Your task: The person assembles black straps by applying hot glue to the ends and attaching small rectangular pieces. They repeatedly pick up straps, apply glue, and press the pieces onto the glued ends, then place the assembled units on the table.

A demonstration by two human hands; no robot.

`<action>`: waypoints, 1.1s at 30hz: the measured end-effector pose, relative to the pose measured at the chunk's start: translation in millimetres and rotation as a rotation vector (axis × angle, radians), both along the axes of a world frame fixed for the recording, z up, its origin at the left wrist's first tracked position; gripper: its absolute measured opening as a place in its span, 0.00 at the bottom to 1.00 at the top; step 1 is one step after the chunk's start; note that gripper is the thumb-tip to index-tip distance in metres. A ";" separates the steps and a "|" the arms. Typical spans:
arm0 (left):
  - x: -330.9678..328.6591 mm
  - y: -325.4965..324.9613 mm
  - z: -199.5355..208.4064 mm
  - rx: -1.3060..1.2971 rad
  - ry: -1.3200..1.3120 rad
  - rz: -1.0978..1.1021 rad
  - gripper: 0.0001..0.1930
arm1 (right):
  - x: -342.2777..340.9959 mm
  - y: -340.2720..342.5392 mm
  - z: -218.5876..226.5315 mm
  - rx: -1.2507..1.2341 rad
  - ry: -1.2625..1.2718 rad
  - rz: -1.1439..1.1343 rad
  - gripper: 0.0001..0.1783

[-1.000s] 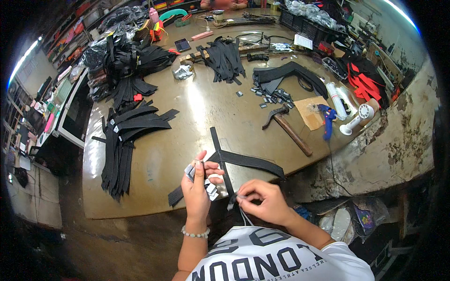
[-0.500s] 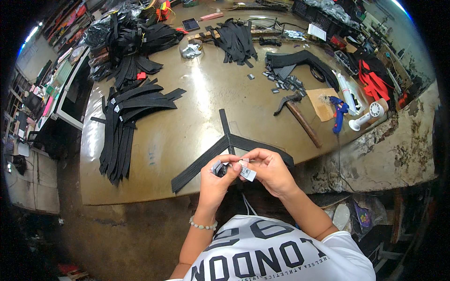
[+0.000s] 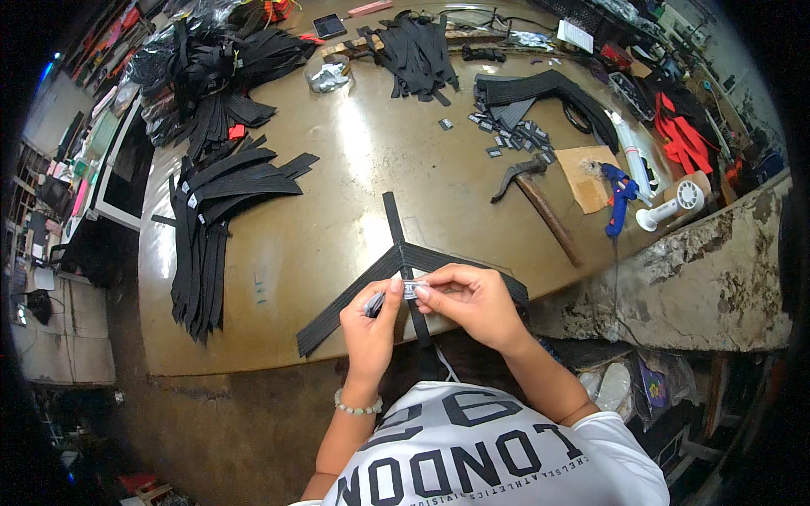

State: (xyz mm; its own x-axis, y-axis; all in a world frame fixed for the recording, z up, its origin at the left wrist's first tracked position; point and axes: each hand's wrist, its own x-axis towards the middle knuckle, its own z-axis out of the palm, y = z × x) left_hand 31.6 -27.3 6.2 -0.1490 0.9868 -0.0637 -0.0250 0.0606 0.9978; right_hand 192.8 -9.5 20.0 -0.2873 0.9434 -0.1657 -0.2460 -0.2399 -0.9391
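Observation:
A small grey-and-white label (image 3: pixel 411 289) is stretched between the fingertips of my two hands, over the middle of a black strap piece. My left hand (image 3: pixel 369 325) pinches its left end and keeps more folded labels (image 3: pixel 374 304) tucked in its fingers. On the other end, the thumb and forefinger of my right hand (image 3: pixel 469 302) are closed. The black strap piece (image 3: pixel 350 297) spreads in a wide V at the table's near edge, with a narrow strap (image 3: pixel 392 219) running through its point. Whether the label touches the strap, I cannot tell.
A hammer (image 3: pixel 544 211), a blue glue gun (image 3: pixel 620 200) on cardboard and a white handheld fan (image 3: pixel 671 207) lie to the right. Small dark labels (image 3: pixel 515 135) are scattered beyond the hammer. Black strap bundles (image 3: pixel 202 244) cover the left side; more straps (image 3: pixel 413 55) lie at the back.
My hands have shifted slightly left and drawn apart a little. The label has turned from a tilted hold by my right fingers to lying level between both hands, above the strap.

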 end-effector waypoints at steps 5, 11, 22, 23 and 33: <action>-7.1 1.8 0.3 0.000 0.039 -0.099 0.08 | 10.9 12.1 -2.4 -0.026 -0.083 0.122 0.12; -8.3 3.7 -0.1 -0.017 0.040 -0.091 0.07 | 19.0 15.3 -9.6 -0.095 -0.024 0.136 0.14; -13.7 20.4 -4.8 0.047 0.443 0.037 0.07 | 0.6 57.4 -1.4 0.296 -0.557 0.212 0.11; -14.9 24.6 -6.0 0.124 0.596 0.059 0.07 | -2.7 66.2 -3.5 0.291 -0.630 0.230 0.11; -14.3 43.3 -22.9 0.014 0.622 0.094 0.09 | -8.6 86.8 -27.9 0.166 -0.696 0.236 0.09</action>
